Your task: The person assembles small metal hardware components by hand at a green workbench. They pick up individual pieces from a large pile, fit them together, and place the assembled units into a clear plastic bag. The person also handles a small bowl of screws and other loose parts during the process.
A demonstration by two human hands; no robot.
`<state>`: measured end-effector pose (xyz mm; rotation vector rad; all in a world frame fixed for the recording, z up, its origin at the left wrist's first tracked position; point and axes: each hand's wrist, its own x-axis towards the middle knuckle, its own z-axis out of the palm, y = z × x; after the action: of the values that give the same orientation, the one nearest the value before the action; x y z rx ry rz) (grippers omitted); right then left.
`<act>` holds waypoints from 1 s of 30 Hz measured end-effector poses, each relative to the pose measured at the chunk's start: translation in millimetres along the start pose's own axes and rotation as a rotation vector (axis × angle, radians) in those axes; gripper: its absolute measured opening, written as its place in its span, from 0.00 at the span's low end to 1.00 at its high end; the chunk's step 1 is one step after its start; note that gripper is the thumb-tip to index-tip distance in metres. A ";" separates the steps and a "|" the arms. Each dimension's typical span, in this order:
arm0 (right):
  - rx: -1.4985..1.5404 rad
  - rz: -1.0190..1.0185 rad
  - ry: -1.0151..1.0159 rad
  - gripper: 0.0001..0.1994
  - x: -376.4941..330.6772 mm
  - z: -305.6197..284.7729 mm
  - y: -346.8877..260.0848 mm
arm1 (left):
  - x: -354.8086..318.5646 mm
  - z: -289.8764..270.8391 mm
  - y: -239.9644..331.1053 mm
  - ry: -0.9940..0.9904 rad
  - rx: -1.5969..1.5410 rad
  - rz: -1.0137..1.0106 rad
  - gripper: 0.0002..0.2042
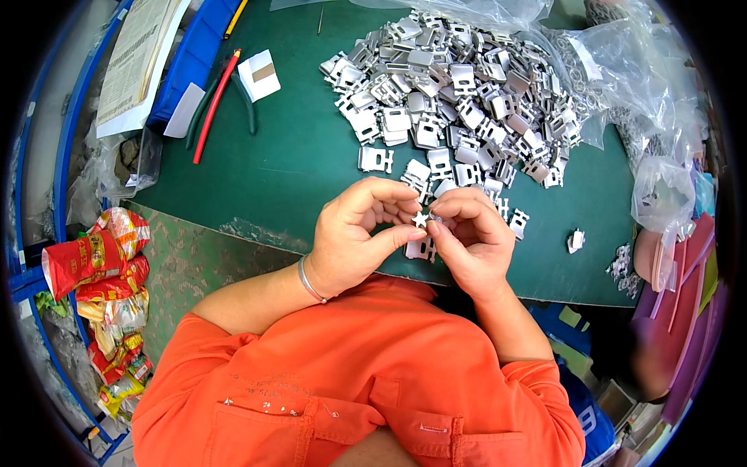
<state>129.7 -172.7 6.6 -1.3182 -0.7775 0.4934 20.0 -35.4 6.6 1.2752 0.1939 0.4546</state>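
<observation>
A small silvery star-shaped piece [420, 220] sits between my hands, close to the front edge of the table. My left hand [354, 233] pinches it from one side with thumb and forefinger. From the other side, the thumb and fingertips of my right hand [476, 237] close on it too. Whether a second small part is in the right fingers cannot be made out. Just below the fingertips lies a flat metal clip [421, 250], partly covered by the hands. Beyond them spreads a large heap of similar metal clips [463, 86], its nearest pieces almost touching my fingers.
Red-handled pliers [215, 105] and a white card [259, 76] lie on the green table [264, 167] at left, beside a blue bin [198, 58]. Clear plastic bags [630, 70] crowd the right. A lone metal piece [576, 240] and small metal parts [622, 270] lie front right.
</observation>
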 end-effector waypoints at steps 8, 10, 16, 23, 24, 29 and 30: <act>0.048 -0.009 -0.004 0.08 -0.1 0.0 0.3 | -0.5 -1.1 -1.2 0.004 0.009 0.014 0.18; 0.077 0.003 0.016 0.08 -0.7 1.1 1.0 | -0.5 -0.7 -0.4 0.007 -0.018 -0.001 0.18; 0.070 0.016 0.015 0.09 0.0 0.4 -0.5 | -0.8 -0.1 -0.5 0.018 -0.088 -0.033 0.17; 0.106 0.018 -0.007 0.08 -0.6 -1.9 2.2 | -0.9 0.2 -0.5 0.027 -0.092 -0.038 0.15; 0.097 0.009 -0.014 0.08 -0.8 -3.0 1.7 | -0.2 0.3 0.4 0.022 -0.035 -0.019 0.14; 0.190 0.035 0.002 0.08 -3.3 -1.9 1.5 | 1.5 2.9 4.7 0.019 0.063 -0.026 0.08; 0.206 0.026 0.008 0.09 -3.6 -1.7 2.9 | 1.4 2.2 5.6 -0.001 0.084 -0.037 0.08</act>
<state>128.9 -175.8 2.9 -1.1396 -0.6850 0.5730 20.8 -35.5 12.7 1.3517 0.2372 0.4178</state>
